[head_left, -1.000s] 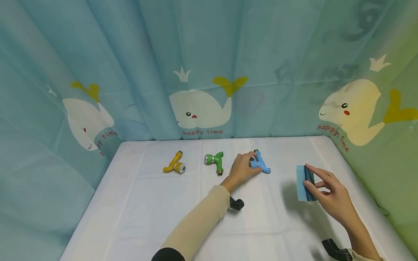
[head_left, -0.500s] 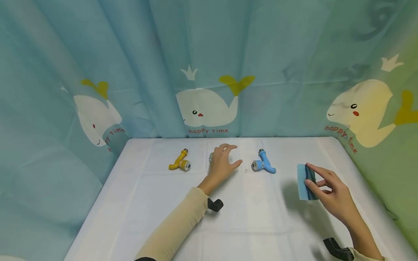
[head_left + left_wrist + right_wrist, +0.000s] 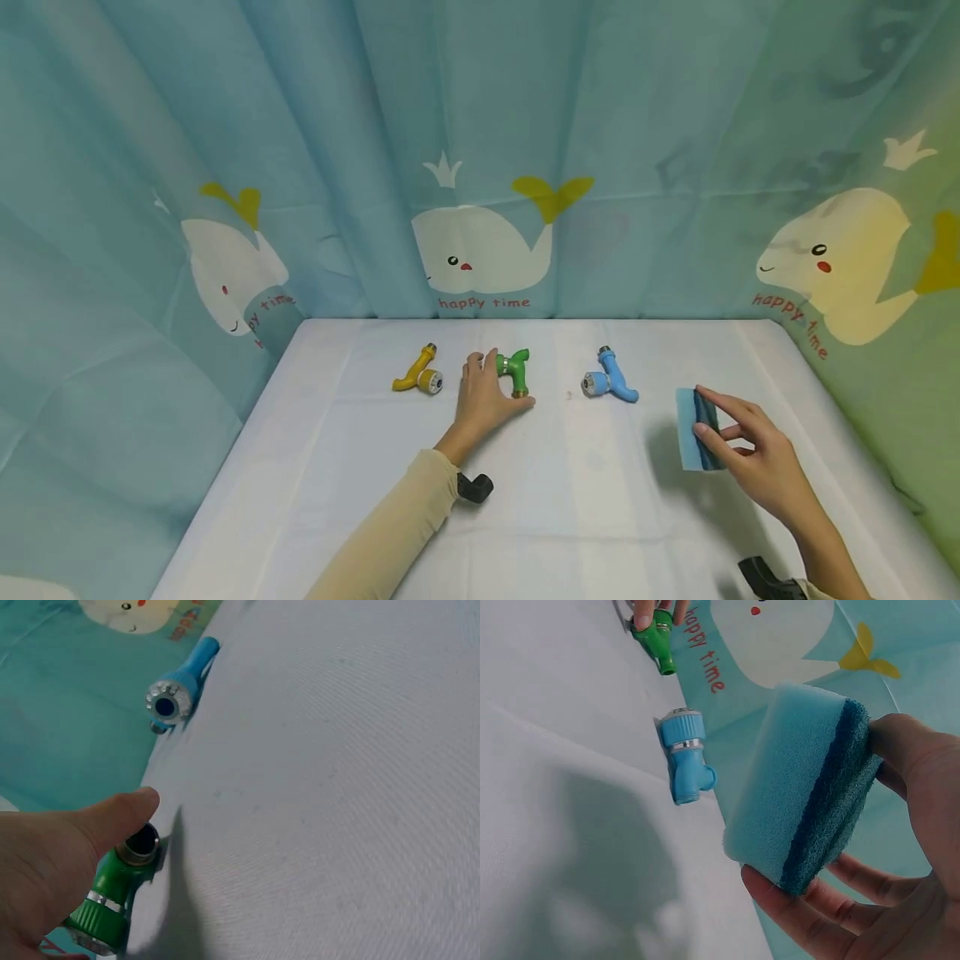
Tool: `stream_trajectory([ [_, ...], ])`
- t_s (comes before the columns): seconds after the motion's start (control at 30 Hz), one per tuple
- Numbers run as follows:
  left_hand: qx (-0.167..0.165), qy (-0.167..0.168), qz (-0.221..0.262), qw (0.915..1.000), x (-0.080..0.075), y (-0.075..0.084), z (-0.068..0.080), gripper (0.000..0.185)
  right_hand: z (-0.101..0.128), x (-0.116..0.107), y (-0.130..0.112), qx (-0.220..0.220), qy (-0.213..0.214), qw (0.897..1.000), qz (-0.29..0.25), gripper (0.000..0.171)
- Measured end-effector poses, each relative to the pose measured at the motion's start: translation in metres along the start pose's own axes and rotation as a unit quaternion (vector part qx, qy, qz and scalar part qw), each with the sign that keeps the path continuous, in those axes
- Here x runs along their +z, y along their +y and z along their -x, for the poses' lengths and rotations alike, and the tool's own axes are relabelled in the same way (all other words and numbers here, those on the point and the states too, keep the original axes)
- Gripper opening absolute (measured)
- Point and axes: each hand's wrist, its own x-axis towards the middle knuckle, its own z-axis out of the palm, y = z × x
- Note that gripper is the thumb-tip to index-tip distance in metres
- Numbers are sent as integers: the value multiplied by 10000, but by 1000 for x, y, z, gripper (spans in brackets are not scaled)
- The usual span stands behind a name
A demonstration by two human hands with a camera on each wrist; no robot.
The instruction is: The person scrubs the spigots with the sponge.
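In the head view my left hand (image 3: 483,400) spans the green faucet (image 3: 517,367), thumb at its threaded end and fingers at its ribbed knob. The left wrist view shows the thumb (image 3: 120,817) over that end, with the faucet lying on the white cloth. Raised above the table at the right, my right hand (image 3: 761,450) pinches a sponge (image 3: 697,429) between thumb and fingers. This sponge has a light blue foam side and a dark blue scouring side, plain in the right wrist view.
A yellow faucet (image 3: 417,372) lies left of the green one, and a blue faucet (image 3: 611,379) lies to its right. The white-covered table (image 3: 570,500) ends at a blue-green curtain (image 3: 480,108) printed with whales.
My left hand has left the blue faucet, moved left across the table and come down around the green one. The right hand keeps the sponge in nearly the same place.
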Motion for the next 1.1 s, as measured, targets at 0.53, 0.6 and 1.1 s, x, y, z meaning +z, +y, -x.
stream_trajectory([
  [0.53, -262, -69, 1638, 9861, -10, -17, 0, 90, 0, 9, -5, -81, -167, 9998, 28, 56],
  [0.6, -505, -296, 2483, 9669, -19, -14, 4, 87, -2, 10, -6, -111, -172, 9998, 35, 56],
  [1.1, -631, -1571, 6573, 7343, -50, -7, 27, 73, -11, 19, -13, -178, -307, 9994, -32, 56],
])
